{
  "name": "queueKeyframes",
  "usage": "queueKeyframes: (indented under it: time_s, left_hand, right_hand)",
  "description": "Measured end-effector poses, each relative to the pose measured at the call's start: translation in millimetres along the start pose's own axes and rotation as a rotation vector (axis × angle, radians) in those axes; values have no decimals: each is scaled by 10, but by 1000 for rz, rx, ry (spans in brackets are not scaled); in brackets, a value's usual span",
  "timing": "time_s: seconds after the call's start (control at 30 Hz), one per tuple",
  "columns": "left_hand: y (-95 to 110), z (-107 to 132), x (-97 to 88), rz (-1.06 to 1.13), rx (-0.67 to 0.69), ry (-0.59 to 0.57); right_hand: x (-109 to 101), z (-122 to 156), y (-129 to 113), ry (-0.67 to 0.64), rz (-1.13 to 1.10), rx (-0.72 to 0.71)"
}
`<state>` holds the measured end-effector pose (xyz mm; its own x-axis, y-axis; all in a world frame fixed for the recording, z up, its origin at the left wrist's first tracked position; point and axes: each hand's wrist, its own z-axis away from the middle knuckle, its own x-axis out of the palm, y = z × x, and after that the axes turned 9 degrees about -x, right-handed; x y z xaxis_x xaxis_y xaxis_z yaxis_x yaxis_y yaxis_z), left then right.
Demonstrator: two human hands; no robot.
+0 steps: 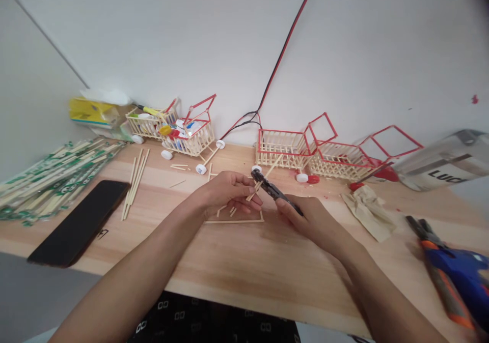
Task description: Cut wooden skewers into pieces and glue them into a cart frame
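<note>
My left hand [237,190] pinches thin wooden sticks [272,168] near the middle of the table, its fingers curled around them. My right hand [301,213] is wrapped round the handles of dark pliers [271,186]. The pliers' jaws meet the sticks just beside my left fingertips; whether they are fully closed I cannot tell. Beneath my left hand lies a flat frame of thin sticks [235,222], partly covered by the hand, with short cut pieces around it.
Stick-built toy carts [191,142] with white wheels line the wall, some red-edged [284,147]. On the left are wrapped chopsticks [57,180], a black phone [80,223] and loose sticks [135,185]. Crumpled paper [369,213] and a blue glue gun [460,272] lie right.
</note>
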<state>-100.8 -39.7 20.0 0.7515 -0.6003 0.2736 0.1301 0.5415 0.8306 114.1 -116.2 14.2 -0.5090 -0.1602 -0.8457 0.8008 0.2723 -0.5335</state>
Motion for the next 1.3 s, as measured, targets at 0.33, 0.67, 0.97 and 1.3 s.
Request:
queueKeyframes:
  time_s: [0.33, 0.67, 0.97, 1.3]
  left_hand:
    - [-10, -7, 9, -27, 40, 48]
    - [-15, -12, 34, -88, 92, 77]
    - [6, 12, 74, -109, 92, 129]
    - [14, 36, 128, -166, 148, 202]
  right_hand:
    - [-31, 10, -48, -26, -78, -8]
    - [-56, 29, -33, -26, -119, -8]
    - [-52, 23, -41, -24, -106, 1]
    - [-26, 22, -29, 2, -63, 4]
